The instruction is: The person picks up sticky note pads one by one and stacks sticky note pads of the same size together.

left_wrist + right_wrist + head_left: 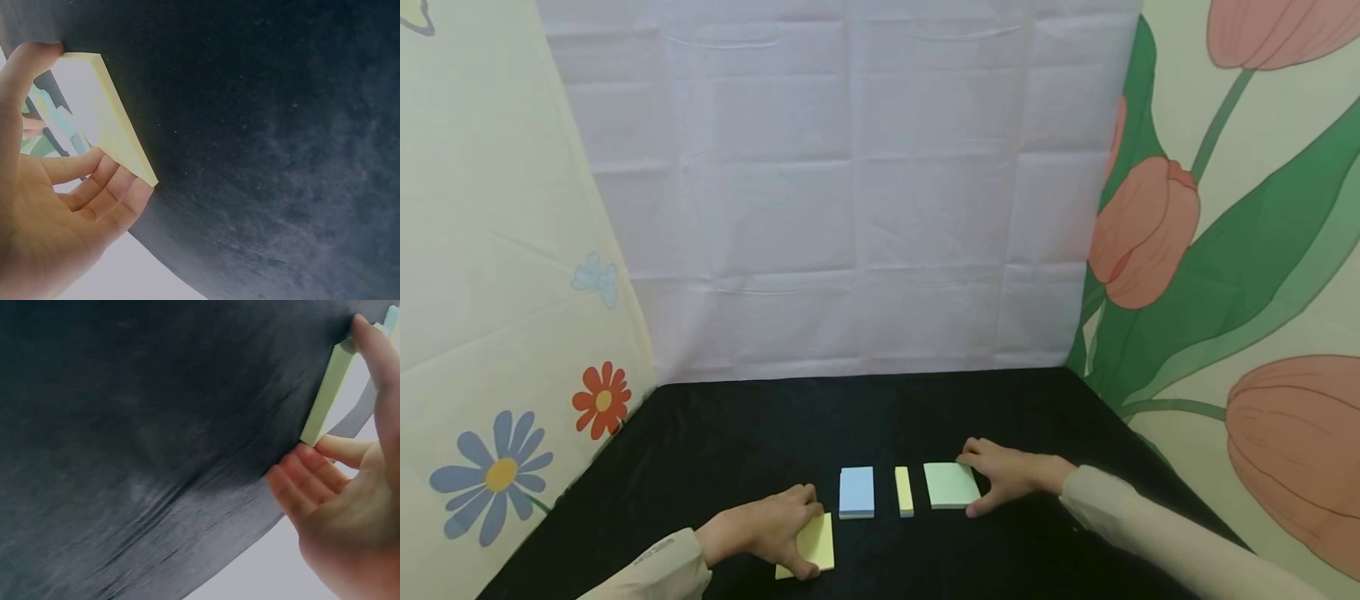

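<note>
My left hand (767,527) holds a square yellow sticky note pad (822,543) at the front of the table, thumb on the near edge and fingers on the far one. In the left wrist view this pad (106,109) is tilted between thumb and fingertips. Farther right, my right hand (1013,473) spans a pale green sticky note pad (949,485), with the thumb at its near corner and fingertips at its far edge. The right wrist view shows the green pad's side (326,397) between them. Between the hands lie a blue pad (857,490) and a narrow yellow pad (903,487).
A black cloth (760,433) covers the table. White folded fabric (850,200) hangs behind it. Flower-printed curtains stand at the left (490,333) and right (1292,275), close along the table's sides.
</note>
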Action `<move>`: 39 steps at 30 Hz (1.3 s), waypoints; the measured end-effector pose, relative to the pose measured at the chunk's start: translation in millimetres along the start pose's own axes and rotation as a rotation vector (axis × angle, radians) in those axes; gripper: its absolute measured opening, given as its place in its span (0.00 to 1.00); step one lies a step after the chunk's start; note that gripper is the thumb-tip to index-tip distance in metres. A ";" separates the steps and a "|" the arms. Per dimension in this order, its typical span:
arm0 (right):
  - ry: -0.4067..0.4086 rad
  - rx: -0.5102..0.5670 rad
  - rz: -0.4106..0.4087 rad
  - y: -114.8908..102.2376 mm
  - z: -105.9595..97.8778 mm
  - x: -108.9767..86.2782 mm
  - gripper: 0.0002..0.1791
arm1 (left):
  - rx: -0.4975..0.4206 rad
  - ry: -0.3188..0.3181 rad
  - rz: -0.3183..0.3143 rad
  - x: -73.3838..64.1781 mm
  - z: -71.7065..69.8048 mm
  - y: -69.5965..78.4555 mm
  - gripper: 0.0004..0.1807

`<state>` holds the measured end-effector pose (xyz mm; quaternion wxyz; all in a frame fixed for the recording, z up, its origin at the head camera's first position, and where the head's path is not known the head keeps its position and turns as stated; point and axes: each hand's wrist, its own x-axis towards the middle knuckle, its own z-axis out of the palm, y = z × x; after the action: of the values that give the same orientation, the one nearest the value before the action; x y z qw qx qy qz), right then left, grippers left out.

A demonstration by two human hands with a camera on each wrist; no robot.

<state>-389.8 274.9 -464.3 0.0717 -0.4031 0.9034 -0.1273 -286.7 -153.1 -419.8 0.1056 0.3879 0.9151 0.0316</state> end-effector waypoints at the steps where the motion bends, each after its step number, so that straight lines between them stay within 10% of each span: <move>1: -0.007 0.005 -0.013 -2.7 -2.5 -0.3 0.46 | 0.008 0.002 0.006 1.6 2.4 -2.7 0.38; 7: -0.036 -0.017 -0.027 -21.1 -14.3 0.8 0.45 | 0.023 0.024 0.025 12.0 21.3 -22.7 0.41; 18: -0.056 -0.025 0.003 -57.3 -33.4 -5.9 0.42 | 0.070 0.048 0.011 -6.1 -6.4 14.1 0.35; 39: -0.075 -0.046 0.098 -73.1 -37.9 -7.9 0.40 | 0.040 0.020 -0.040 -10.5 -8.9 0.9 0.38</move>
<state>-341.5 240.3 -406.7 0.1024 -0.3645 0.9214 -0.0874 -280.9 -159.7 -409.2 0.0894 0.3713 0.9241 0.0150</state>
